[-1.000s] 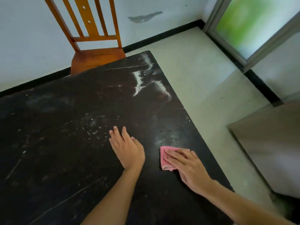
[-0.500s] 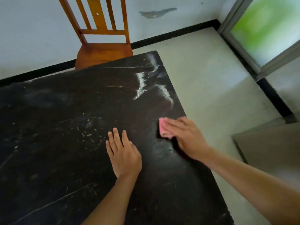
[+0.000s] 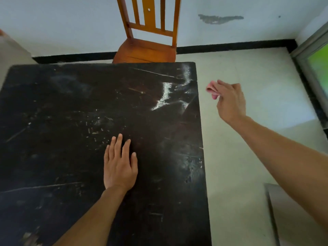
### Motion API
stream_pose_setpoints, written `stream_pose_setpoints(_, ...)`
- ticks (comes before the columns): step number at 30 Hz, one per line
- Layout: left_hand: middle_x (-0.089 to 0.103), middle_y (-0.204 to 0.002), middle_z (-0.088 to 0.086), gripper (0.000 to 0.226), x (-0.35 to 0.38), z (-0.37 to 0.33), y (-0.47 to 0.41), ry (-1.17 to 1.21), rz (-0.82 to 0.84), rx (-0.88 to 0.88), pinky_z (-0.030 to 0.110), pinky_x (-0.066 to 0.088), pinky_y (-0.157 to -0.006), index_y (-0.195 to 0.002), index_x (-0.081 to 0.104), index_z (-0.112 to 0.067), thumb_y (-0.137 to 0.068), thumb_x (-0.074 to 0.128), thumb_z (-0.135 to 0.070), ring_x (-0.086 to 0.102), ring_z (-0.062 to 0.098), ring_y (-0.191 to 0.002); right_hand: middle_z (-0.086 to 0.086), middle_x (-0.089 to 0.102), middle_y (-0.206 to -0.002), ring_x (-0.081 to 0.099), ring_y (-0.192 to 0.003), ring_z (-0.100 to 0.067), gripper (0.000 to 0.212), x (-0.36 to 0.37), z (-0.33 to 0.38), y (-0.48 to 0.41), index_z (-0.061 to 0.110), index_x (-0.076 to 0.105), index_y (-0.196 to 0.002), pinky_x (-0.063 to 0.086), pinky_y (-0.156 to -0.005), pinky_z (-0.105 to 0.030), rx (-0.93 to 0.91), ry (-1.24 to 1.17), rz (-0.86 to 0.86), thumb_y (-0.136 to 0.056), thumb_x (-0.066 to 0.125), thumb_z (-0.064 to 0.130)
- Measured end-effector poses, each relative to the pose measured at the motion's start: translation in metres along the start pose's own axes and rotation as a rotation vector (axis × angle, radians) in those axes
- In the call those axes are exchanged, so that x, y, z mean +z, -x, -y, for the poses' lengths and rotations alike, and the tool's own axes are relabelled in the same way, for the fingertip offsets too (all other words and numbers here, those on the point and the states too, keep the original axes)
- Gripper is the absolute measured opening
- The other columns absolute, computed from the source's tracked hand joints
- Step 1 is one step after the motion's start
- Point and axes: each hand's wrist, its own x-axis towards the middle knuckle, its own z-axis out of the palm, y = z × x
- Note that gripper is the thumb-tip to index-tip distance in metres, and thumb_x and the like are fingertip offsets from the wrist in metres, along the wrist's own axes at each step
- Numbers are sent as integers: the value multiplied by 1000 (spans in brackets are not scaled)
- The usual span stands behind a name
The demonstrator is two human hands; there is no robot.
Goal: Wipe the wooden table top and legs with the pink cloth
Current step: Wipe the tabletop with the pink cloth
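The dark wooden table top (image 3: pixel 62 107) fills the left and middle of the view, scratched and streaked with white dust near its far right corner. My left hand (image 3: pixel 119 166) lies flat on the top, fingers together, holding nothing. My right hand (image 3: pixel 229 102) is off the table, in the air beyond its right edge, over the floor. It grips the small pink cloth (image 3: pixel 211 89), bunched between the fingers. The table legs are hidden under the top.
An orange wooden chair (image 3: pixel 149 48) stands against the white wall at the table's far edge. Pale floor (image 3: pixel 239 157) lies to the right. A grey door frame (image 3: pixel 312 55) is at the far right, a grey surface (image 3: pixel 298 219) at the lower right.
My right hand slid the cloth up along the table's right side, then lifted it off past the right edge. The view swung left. My left hand stayed flat on the top.
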Motion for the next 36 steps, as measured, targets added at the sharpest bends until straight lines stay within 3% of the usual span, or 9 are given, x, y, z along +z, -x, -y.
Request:
stream_pose_setpoints(4,24,-157,7,59,-1,1,0,1,-3,-8,39,11,-119,-140,42,-13,-95,20,-43,11,21,-147,0,62,-131,51,-97,-28,47,18,66,56,15,64,-126,48,-74,-40,-413,-143,-4,-87,38,8)
stream_pose_setpoints(8,23,-157,7,58,-1,2,-1,-1,7,-21,39,12,-119,-140,42,-15,-95,20,-43,12,21,-147,5,61,-132,44,-113,-20,55,58,84,110,22,62,-129,44,-92,-40,-722,-62,178,-76,71,11)
stream_pose_setpoints(11,22,-157,7,55,1,4,-1,4,8,-20,38,10,-119,-140,41,-16,-96,22,-43,11,21,-147,4,64,-129,45,-109,-21,46,63,56,69,19,66,-125,46,-86,-42,-545,-130,140,-81,69,7)
stream_pose_setpoints(15,23,-157,7,54,1,4,-2,-2,6,-9,39,11,-119,-140,42,-16,-96,23,-42,12,22,-147,-3,66,-125,50,-99,-35,47,48,29,-12,15,65,-126,50,-79,-48,-219,-109,99,-89,37,4)
stream_pose_setpoints(19,22,-157,8,54,-1,5,-2,-10,15,-4,38,9,-119,-140,40,-17,-96,23,-42,11,21,-147,-5,65,-120,46,-105,-33,37,34,15,-59,16,62,-116,46,-84,-44,4,9,164,-93,44,-7)
stream_pose_setpoints(22,23,-157,9,53,-1,5,-3,-15,14,2,40,11,-119,-140,41,-16,-97,24,-41,12,22,-147,6,66,-113,49,-96,-27,42,29,45,-43,22,60,-118,45,-78,-38,-87,-85,7,-94,38,-3)
stream_pose_setpoints(25,24,-156,10,53,-1,5,-3,-15,24,6,41,12,-118,-139,42,-15,-96,25,-40,13,23,-147,15,62,-117,51,-89,-24,49,40,96,17,33,61,-120,44,-76,-39,-350,-168,94,-90,32,8)
stream_pose_setpoints(30,27,-155,11,50,0,7,-3,-24,28,12,40,12,-117,-137,44,-16,-95,27,-38,16,24,-146,3,62,-130,47,-106,-22,43,67,115,90,23,65,-124,47,-83,-41,-703,-80,215,-85,47,18)
stream_pose_setpoints(36,26,-155,11,49,2,8,-3,-6,16,26,42,14,-117,-138,42,-16,-96,28,-38,15,24,-146,-2,61,-133,49,-99,-35,49,35,49,-33,20,63,-121,48,-78,-43,-118,46,159,-90,32,-2)
